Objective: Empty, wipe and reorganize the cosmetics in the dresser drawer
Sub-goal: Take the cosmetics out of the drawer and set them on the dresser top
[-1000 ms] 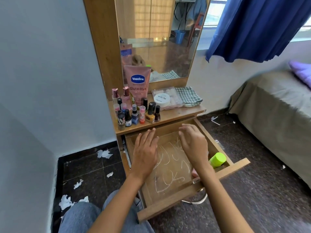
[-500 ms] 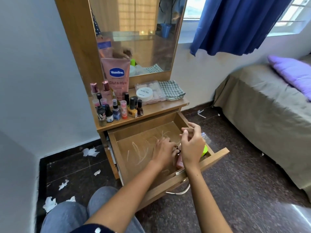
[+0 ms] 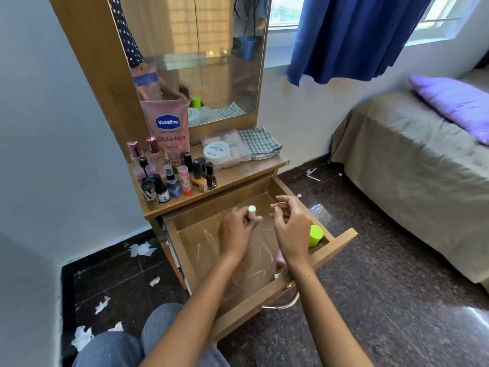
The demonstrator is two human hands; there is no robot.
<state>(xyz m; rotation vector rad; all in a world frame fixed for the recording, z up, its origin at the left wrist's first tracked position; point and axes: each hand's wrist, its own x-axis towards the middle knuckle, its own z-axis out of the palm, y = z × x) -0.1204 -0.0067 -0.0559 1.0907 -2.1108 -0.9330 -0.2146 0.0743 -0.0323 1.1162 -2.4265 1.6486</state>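
The wooden dresser drawer (image 3: 334, 247) is pulled open, and white streaks cross its bare floor. Over its middle, my left hand (image 3: 236, 235) grips a small dark stick with a white cap (image 3: 251, 208), held upright. My right hand (image 3: 291, 225) hovers just to the right of it with loosely curled fingers, and I see nothing in them. A lime-green capped container (image 3: 316, 235) lies in the drawer's front right corner. A pink item (image 3: 280, 256) shows partly under my right wrist.
On the dresser top stand a pink Vaseline tube (image 3: 169, 128), several small bottles (image 3: 174, 181), a clear box with a white jar (image 3: 223, 152) and a folded checked cloth (image 3: 260, 143). Torn paper bits (image 3: 141, 249) litter the dark floor at left. A bed (image 3: 423, 165) stands at right.
Both hands went from lying flat over the drawer to its front right corner, then rose. My left hand now holds the white-capped stick up, and my right hand has drawn apart from it.
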